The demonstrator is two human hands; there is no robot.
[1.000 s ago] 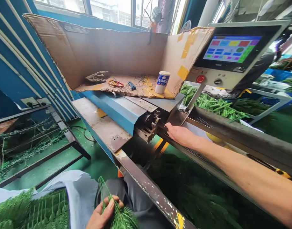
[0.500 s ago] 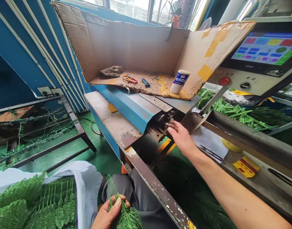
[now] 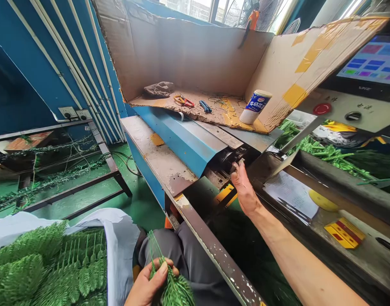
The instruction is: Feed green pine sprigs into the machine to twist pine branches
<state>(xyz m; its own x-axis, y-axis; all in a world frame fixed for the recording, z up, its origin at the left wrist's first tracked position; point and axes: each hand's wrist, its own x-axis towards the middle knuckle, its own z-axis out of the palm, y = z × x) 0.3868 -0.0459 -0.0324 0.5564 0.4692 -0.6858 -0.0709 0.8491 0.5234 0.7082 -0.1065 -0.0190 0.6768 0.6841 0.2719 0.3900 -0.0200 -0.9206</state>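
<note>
My left hand (image 3: 148, 284) is down at my lap, its fingers closed around a bunch of green artificial pine sprigs (image 3: 171, 285). My right hand (image 3: 245, 190) reaches forward with fingers stretched out, its fingertips at the metal mechanism (image 3: 225, 162) in the middle of the blue machine (image 3: 182, 142). It holds nothing that I can see. A pile of green pine branches (image 3: 44, 267) lies on a white cloth (image 3: 120, 242) at my left.
A cardboard surround (image 3: 195, 55) on the machine holds a white bottle (image 3: 255, 106), scissors (image 3: 183, 101), a blue tool (image 3: 205, 106) and a cloth (image 3: 158, 89). A touchscreen panel (image 3: 357, 76) with a red button (image 3: 321, 109) is on the right. More green branches (image 3: 325, 151) lie behind.
My right hand has drawn back from the rail to the machine's mechanism, fingers now pointing up. The view has shifted right and down. My left hand stays on the sprigs.
</note>
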